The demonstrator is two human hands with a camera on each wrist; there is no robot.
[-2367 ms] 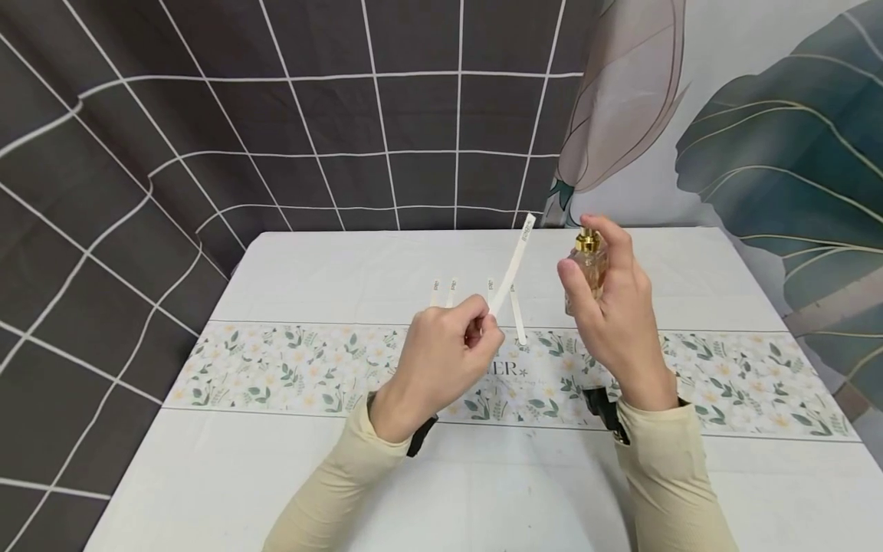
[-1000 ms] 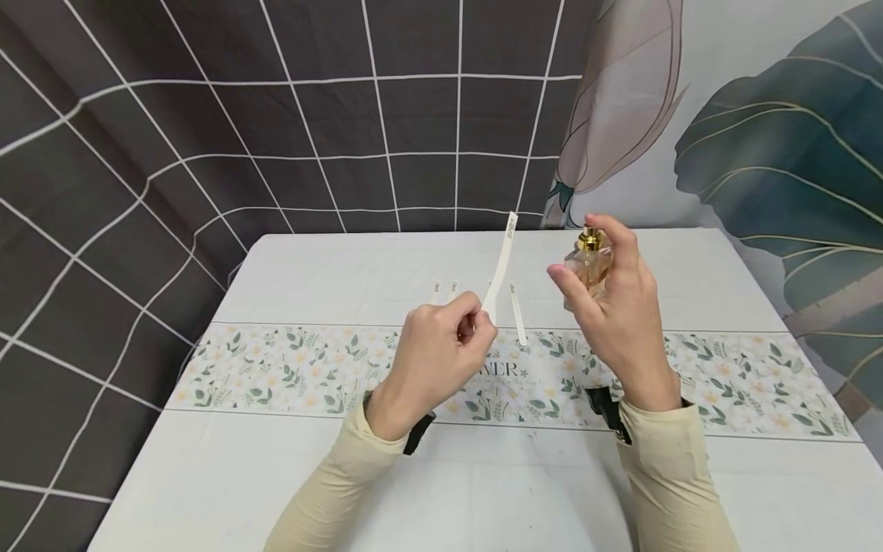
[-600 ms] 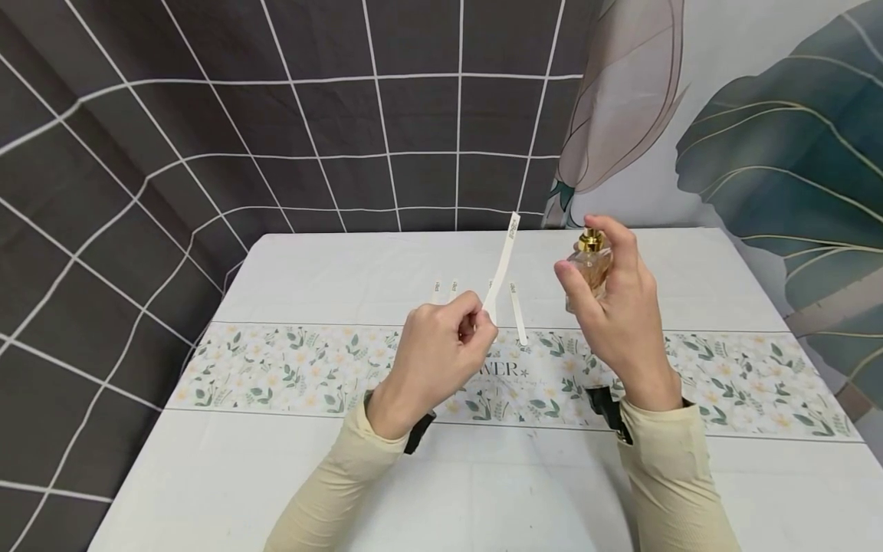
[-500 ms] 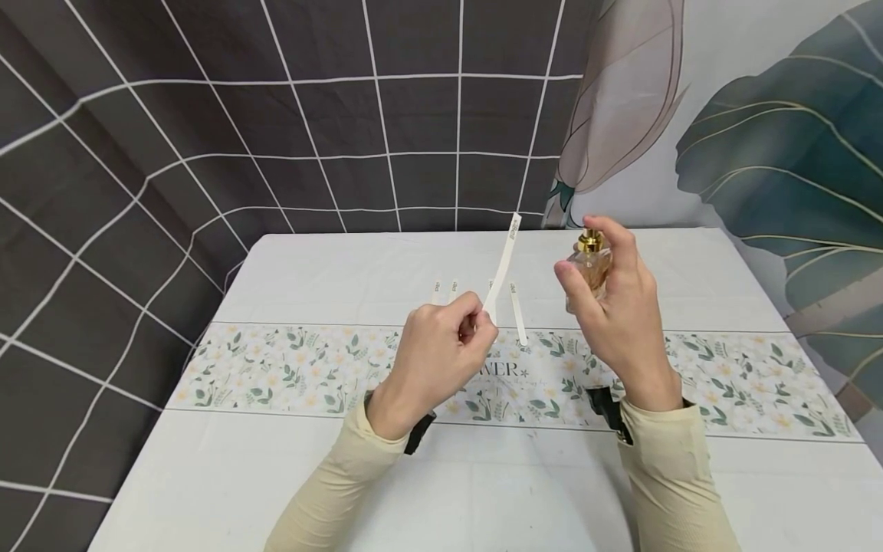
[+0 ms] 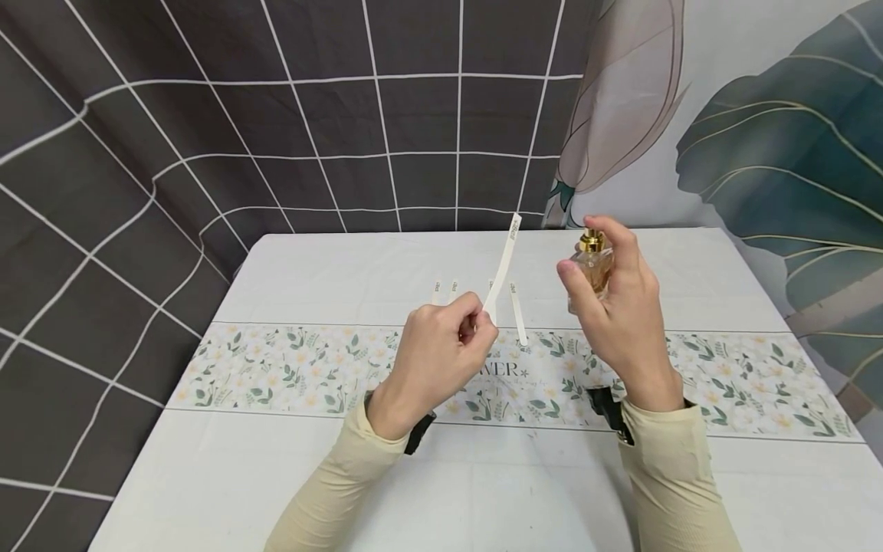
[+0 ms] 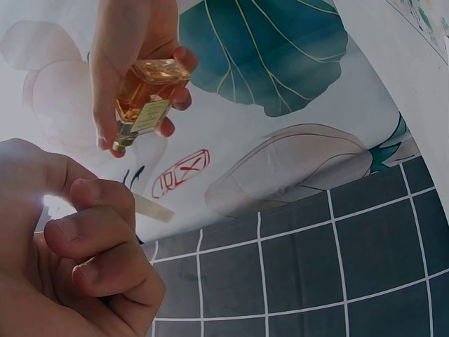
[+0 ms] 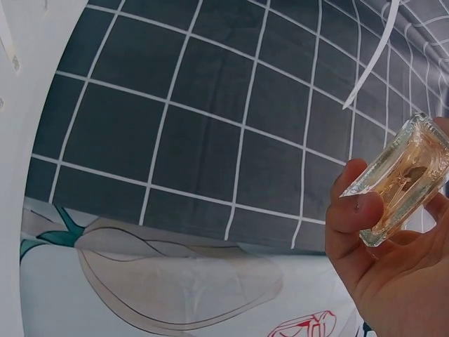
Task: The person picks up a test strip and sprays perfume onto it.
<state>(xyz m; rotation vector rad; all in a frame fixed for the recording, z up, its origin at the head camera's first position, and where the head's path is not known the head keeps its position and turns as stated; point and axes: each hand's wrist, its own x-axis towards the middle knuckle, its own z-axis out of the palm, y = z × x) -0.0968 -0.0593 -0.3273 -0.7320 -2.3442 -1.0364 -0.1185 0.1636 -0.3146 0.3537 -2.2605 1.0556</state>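
Note:
My left hand (image 5: 441, 353) pinches the lower end of a white perfume test strip (image 5: 503, 261) between thumb and forefinger. Its printed tip points up and slightly right, and the strip bends a little. To the right, my right hand (image 5: 617, 322) holds a glass perfume bottle (image 5: 595, 268) above the table, with the index finger on top of the gold spray head (image 5: 591, 240). In the left wrist view the bottle (image 6: 151, 91) shows amber liquid and a pale label. The right wrist view shows fingers curled round the bottle (image 7: 407, 175). Strip and bottle are apart.
Several more test strips lie on the white table (image 5: 345, 268) behind my left hand; one strip (image 5: 519, 314) shows whole, the others are partly hidden. A floral printed band (image 5: 276, 368) crosses the table. A dark gridded curtain (image 5: 414, 115) hangs behind and at the left.
Since the oldest frame, my left hand and the strip's tip have shifted slightly left. The right hand with the bottle has moved slightly right, and its thumb drew away from the bottle, then came back.

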